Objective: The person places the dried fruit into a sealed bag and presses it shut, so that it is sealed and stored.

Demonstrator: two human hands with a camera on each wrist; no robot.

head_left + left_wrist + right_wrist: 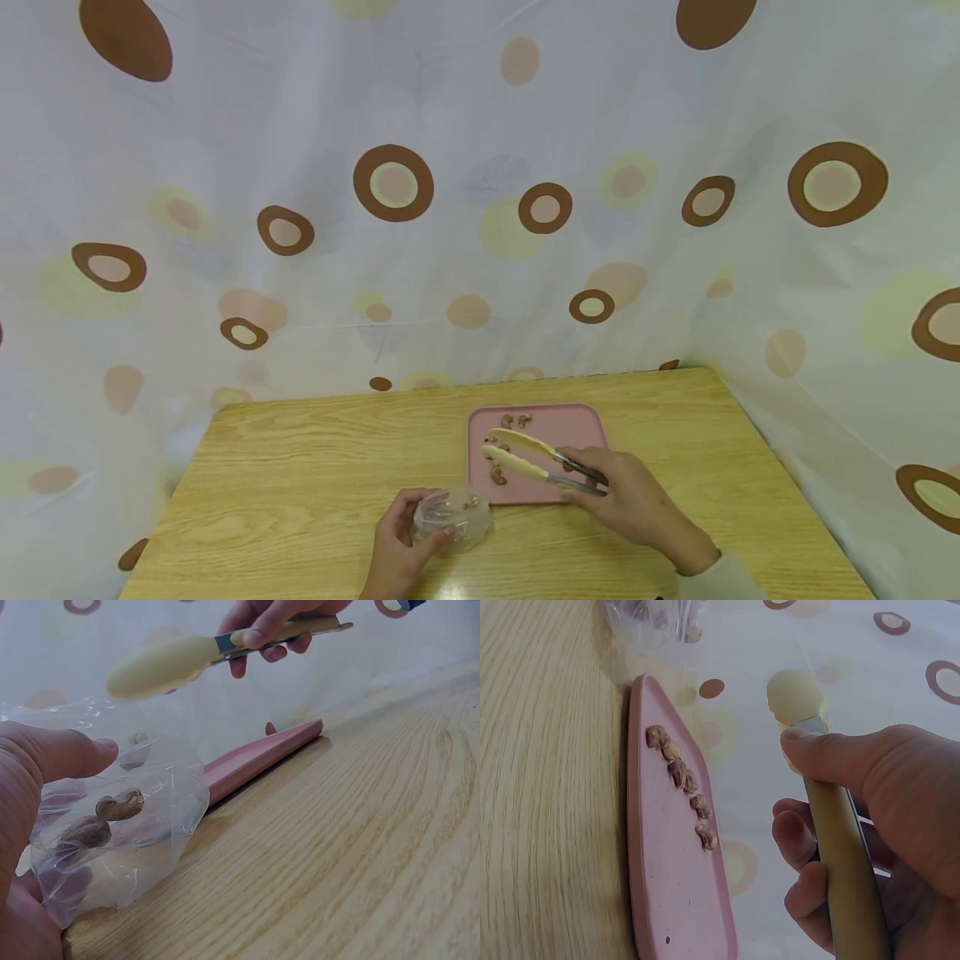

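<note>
My left hand (397, 537) grips a clear plastic bag (453, 518) at the tray's near left corner, thumb in front and fingers behind. Inside the bag, the left wrist view shows a few cashews (120, 804) through the film. A pair of tongs (522, 441) with cream tips and metal arms is held in my right hand (637, 502), thumb on one arm and fingers on the other. The tips stand apart with nothing between them, above the left part of a pink tray (577, 427). Several brown cashews (678, 772) lie along that side of the tray.
The wooden table (300, 467) carries the tray right of its middle. A white curtain (450, 275) with brown and yellow spots hangs behind the table's back edge and along its right side (840, 400).
</note>
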